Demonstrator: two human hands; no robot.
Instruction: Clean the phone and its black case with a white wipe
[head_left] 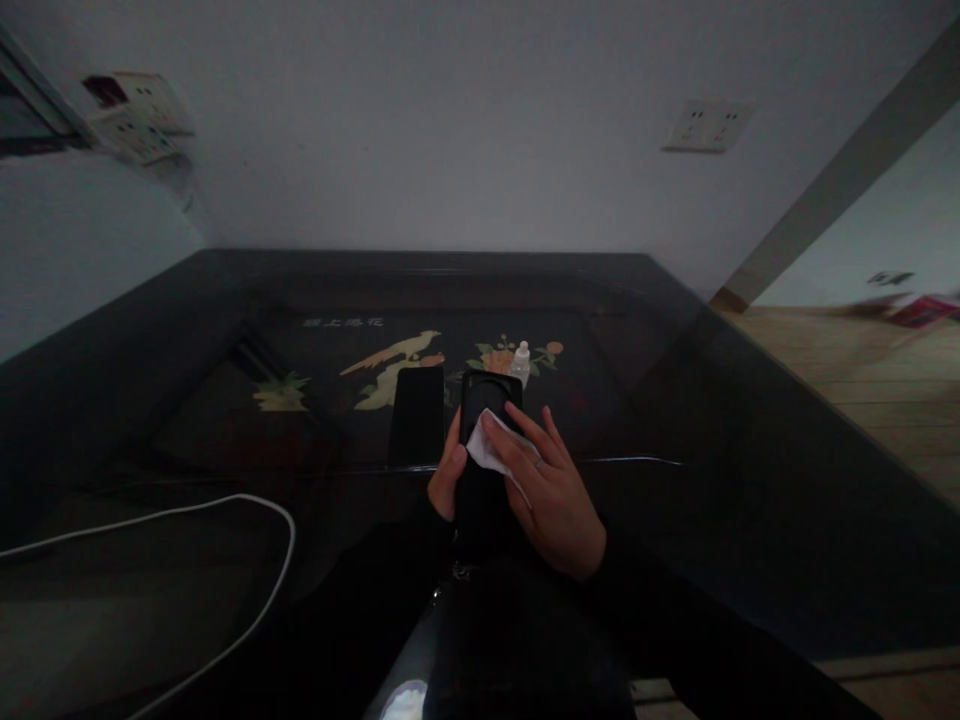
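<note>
My left hand (pixel 448 478) grips the left side of a black phone case (pixel 480 500), thumb along its edge; its other fingers are hidden behind. A raised rim and a rounded shape show at the case's upper end, and a small beaded strap (pixel 460 572) seems to hang from the lower end. With its fingertips, my right hand (pixel 561 505) presses a crumpled white tissue (pixel 486 450) against the case. A ring is on one finger. Left of the case, a dark phone (pixel 418 415) lies flat on the table. Just behind the case stands a small clear bottle (pixel 520 362) with a white cap.
The glossy black table (pixel 675 400) bears a bird-and-flower picture (pixel 401 350). A white cable (pixel 281 520) curves across the lower left. Behind the table is a pale wall (pixel 450 130) with sockets (pixel 709 125). Wooden flooring (pixel 847 370) shows at right.
</note>
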